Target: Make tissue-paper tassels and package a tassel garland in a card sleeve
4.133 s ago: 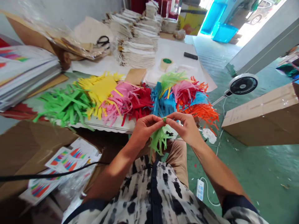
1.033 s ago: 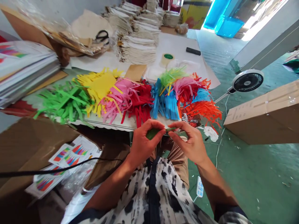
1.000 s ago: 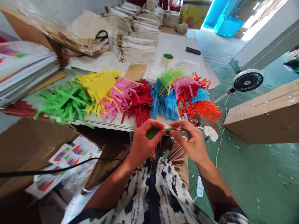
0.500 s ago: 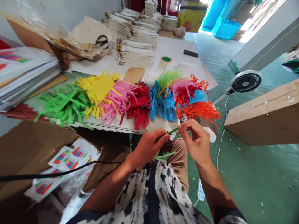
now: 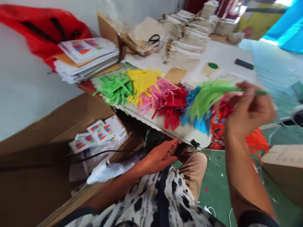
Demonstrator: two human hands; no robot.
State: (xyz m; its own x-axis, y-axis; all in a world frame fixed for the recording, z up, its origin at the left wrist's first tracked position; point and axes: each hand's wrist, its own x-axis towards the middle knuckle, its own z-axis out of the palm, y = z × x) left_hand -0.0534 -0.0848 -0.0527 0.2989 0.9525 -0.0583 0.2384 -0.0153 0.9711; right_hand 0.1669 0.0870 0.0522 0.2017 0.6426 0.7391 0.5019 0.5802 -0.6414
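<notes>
My right hand (image 5: pixel 248 110) is raised over the right part of the table, closed on the twisted end of a light green tissue-paper tassel (image 5: pixel 208 94). The tassel's fringe spreads to the left over blue tassels (image 5: pixel 202 124) and is blurred by motion. My left hand (image 5: pixel 162 156) hovers above my lap near the table's front edge, fingers stretched out and holding nothing. Along that edge lie fringed piles: green tassels (image 5: pixel 115 88), yellow tassels (image 5: pixel 144 81), pink tassels (image 5: pixel 149 99) and red tassels (image 5: pixel 174 108). Orange-red tassels (image 5: pixel 258 142) show partly behind my right forearm.
A thin cord (image 5: pixel 151 121) runs along the table edge. Behind are a tape roll (image 5: pixel 210 67), a black bar-shaped object (image 5: pixel 244 64), stacked off-white bundles (image 5: pixel 184 52) and scissors (image 5: pixel 153 39). An open carton (image 5: pixel 59 126) with printed cards stands at left; a fan (image 5: pixel 297 116) is at right.
My right hand has moved up and right, carrying the green tassel away from my lap. My left hand has let go of it and opened. The view has turned left.
</notes>
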